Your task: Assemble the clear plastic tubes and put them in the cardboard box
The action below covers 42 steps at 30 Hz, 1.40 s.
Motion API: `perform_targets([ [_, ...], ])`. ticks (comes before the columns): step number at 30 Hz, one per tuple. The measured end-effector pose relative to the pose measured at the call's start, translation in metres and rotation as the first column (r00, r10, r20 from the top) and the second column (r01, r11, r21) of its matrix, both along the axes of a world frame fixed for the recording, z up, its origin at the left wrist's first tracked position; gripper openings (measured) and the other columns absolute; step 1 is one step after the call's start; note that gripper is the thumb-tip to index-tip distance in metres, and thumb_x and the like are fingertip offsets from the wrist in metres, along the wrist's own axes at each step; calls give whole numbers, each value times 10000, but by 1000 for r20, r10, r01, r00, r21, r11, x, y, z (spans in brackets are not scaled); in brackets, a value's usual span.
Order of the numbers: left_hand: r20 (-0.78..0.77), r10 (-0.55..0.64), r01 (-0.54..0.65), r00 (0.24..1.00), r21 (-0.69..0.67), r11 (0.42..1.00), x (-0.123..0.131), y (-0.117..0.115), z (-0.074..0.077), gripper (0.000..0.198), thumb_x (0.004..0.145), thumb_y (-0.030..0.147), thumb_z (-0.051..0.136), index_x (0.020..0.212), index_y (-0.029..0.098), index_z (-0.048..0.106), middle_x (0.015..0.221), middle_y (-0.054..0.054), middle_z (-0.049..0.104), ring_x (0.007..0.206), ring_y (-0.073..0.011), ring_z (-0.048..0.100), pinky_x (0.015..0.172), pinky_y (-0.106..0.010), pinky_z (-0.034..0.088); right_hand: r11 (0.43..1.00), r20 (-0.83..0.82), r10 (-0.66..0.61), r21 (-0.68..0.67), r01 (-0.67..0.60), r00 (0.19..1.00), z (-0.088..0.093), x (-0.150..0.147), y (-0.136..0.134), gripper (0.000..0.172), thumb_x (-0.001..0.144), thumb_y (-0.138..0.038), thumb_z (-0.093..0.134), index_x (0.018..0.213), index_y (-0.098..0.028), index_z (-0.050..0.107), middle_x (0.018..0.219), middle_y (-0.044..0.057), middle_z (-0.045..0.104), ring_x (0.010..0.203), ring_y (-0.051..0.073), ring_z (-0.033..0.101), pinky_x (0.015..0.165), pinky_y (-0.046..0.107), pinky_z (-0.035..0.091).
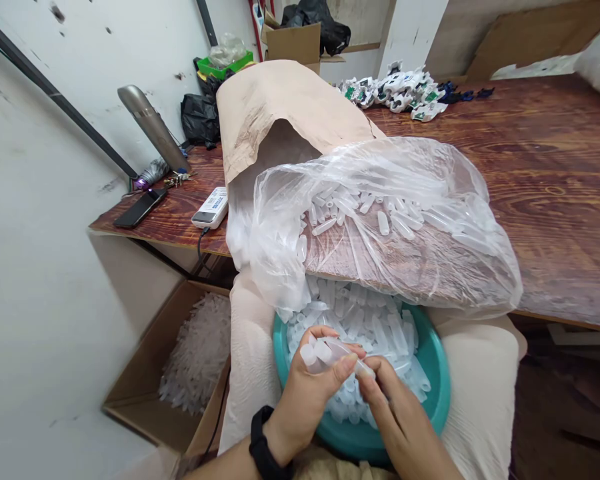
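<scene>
Lying at the left end of the wood-grained tabletop [550,173] is a dark phone [140,208], with a metallic cylinder [153,127] leaning just behind it and a bunch of keys [177,179] at the cylinder's foot. Below, beside the wall, an open cardboard box [130,400] holds a heap of translucent pieces [197,353], too small for me to make out singly. Next along the tabletop comes a white device [211,208] with a cable plugged in, then a big brown paper sack [290,100], its mouth gaping towards me.

My left hand [303,393], a black band [266,443] on its wrist, is curled round a few translucent plastic tubes [323,351], holding them over a teal basin [443,380]. The basin sits between two stretches of pale fabric [480,393] and is heaped with more tubes like them. Above it, a clear plastic bag [450,267] spreads over the tabletop's front edge, with loose tubes inside. My right hand [405,407] meets my left from the other side, thumb and fingertips closed on the end of one held tube. Farther back lies a pile of white parts [405,90].
</scene>
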<state>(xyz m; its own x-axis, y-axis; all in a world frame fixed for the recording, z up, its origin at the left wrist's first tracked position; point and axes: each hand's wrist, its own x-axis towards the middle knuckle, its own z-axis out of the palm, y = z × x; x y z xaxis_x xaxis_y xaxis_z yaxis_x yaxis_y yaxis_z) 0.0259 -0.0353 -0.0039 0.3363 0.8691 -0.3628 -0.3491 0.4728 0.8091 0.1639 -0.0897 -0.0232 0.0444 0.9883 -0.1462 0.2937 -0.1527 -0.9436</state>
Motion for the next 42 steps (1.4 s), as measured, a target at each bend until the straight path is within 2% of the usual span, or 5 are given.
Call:
perform_targets([
  [10, -422, -124, 268, 898, 301, 915, -20, 47, 8, 208, 895, 305, 638, 1071, 235, 551, 905, -9, 711, 891, -206, 701, 815, -337, 530, 942, 479, 251, 79, -326, 841, -5, 24, 29, 290, 1048, -391, 379, 948, -218, 589, 900, 56, 641, 835, 229, 625, 757, 359, 511],
  [18, -968, 252, 851, -12, 123, 511, -21, 84, 3, 323, 839, 59, 576, 1150, 143, 593, 1077, -114, 633, 951, -279, 655, 795, -393, 534, 836, 765, 275, 109, -537, 582, -45, 25, 41, 294, 794, 53, 568, 959, -163, 680, 877, 86, 666, 788, 300, 670, 678, 437, 559],
  [24, -972, 226, 860, 63, 168, 482, -22, 86, 5, 122, 864, 180, 644, 981, 181, 611, 1051, -63, 651, 943, -238, 667, 777, -327, 524, 854, 716, 244, 161, -495, 654, -33, 37, 42, 184, 933, -151, 578, 1106, -179, 634, 982, 91, 679, 924, 281, 687, 789, 426, 580],
  [31, -866, -105, 742, 488, 349, 572, -27, 56, 14, 204, 893, 366, 673, 1041, 229, 637, 949, 9, 723, 890, -182, 686, 758, -257, 490, 883, 557, 219, 235, -405, 801, -21, 54, 38, 311, 1032, -243, 410, 1326, -229, 512, 1114, 97, 627, 987, 213, 699, 806, 334, 589],
  [42, -822, -221, 731, 524, 302, 612, -33, 43, 14, 236, 820, 253, 749, 990, 192, 598, 947, -14, 683, 864, -193, 648, 779, -289, 489, 904, 437, 219, 247, -350, 872, 2, 40, 24, 243, 1018, -264, 494, 1252, -322, 534, 1104, 42, 641, 1003, 191, 682, 835, 297, 566],
])
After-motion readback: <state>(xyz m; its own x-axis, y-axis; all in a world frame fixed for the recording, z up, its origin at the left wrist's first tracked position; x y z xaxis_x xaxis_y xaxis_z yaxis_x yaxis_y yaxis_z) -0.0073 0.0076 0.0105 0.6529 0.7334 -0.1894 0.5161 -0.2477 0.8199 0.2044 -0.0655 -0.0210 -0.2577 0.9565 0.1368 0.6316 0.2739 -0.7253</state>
